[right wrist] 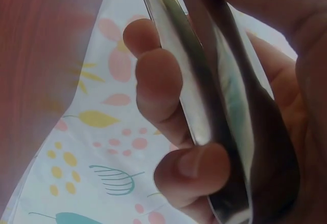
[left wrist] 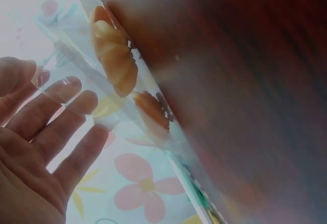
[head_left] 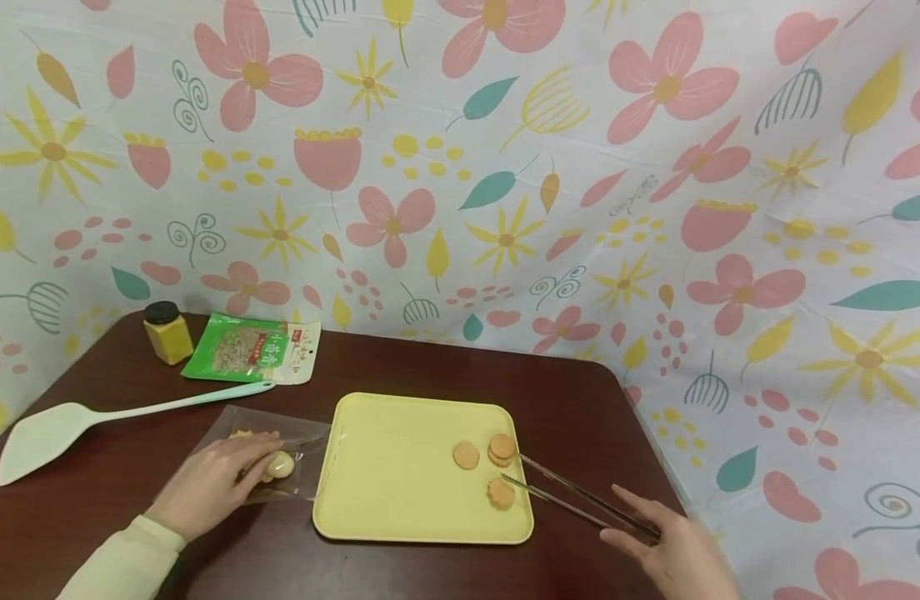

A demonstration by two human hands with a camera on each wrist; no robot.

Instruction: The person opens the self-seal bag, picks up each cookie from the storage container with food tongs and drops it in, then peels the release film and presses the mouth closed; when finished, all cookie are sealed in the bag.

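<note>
My left hand [head_left: 216, 479] lies over a clear plastic bag [head_left: 298, 433] on the dark table; in the left wrist view its thumb and forefinger pinch the film of the bag, the other fingers spread behind it. Inside the bag are shaped biscuits [left wrist: 116, 60], partly hidden by the hand in the head view. My right hand [head_left: 673, 546] grips metal tongs [head_left: 580, 492], their tips apart at the right edge of a yellow tray [head_left: 400, 483]. On the tray sit a round biscuit [head_left: 466, 455], stacked round biscuits [head_left: 502, 448] and a scalloped biscuit [head_left: 500, 493], close to the tips.
A pale spatula [head_left: 55, 433] lies at the left, its handle pointing towards a green food packet [head_left: 242, 350]. Beside the packet stands a yellow jar [head_left: 167, 337] with a black lid. A flower-patterned cloth [head_left: 445, 183] hangs behind the table and along its right side.
</note>
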